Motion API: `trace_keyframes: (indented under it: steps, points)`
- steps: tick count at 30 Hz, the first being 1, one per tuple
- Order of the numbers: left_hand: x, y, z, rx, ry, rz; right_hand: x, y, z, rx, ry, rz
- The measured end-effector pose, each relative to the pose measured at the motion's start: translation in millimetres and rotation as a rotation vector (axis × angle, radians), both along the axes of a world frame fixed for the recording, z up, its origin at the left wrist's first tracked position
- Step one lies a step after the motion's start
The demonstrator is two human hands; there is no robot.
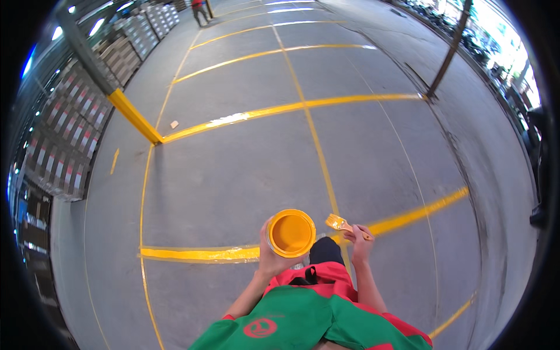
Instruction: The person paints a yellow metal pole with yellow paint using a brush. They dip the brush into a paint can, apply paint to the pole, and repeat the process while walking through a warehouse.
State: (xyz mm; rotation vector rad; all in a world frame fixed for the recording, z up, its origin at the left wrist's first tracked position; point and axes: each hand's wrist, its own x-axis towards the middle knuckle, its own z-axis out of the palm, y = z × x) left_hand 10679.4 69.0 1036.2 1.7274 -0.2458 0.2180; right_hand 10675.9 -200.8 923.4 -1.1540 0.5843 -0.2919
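An uncovered can of yellow paint (pixel 291 234) is in my left hand (pixel 269 252), whose fingers wrap round its side in front of my body. Paint coats the inner wall, and the surface inside is a deeper orange-yellow. To the right of the can, my right hand (pixel 360 244) grips a paintbrush (pixel 344 224) by its handle. The brush's bristles are covered in yellow paint and point up and left, apart from the can. Below both hands a yellow floor line (pixel 201 255) crosses the grey concrete; its left stretch looks glossy.
More yellow lines (pixel 262 115) divide the floor ahead. A post with a yellow base (pixel 135 116) stands at left, a brown post (pixel 449 49) at right. Stacked boxes (pixel 70 125) line the left side. Far off stands another person (pixel 199 11). A small pale piece (pixel 174 124) lies on the floor.
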Motion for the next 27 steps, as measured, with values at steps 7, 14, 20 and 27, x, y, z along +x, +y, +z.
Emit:
trace_keyframes:
  steps: [7,14,20,27]
  points:
    - [156.7,9.8,-14.0,0.035,0.029,0.197,206.0,10.4,-25.5,0.069,0.019,0.161]
    - [314.4,8.5,8.5,0.033,-0.086,0.36,442.7,32.8,17.1,0.003,-0.084,0.414]
    - [430.8,9.7,7.2,0.038,-0.104,0.401,575.9,40.4,59.5,0.022,-0.183,0.464]
    - [595.6,29.6,-11.5,0.064,-0.073,0.316,695.1,36.9,8.4,0.013,-0.064,0.306]
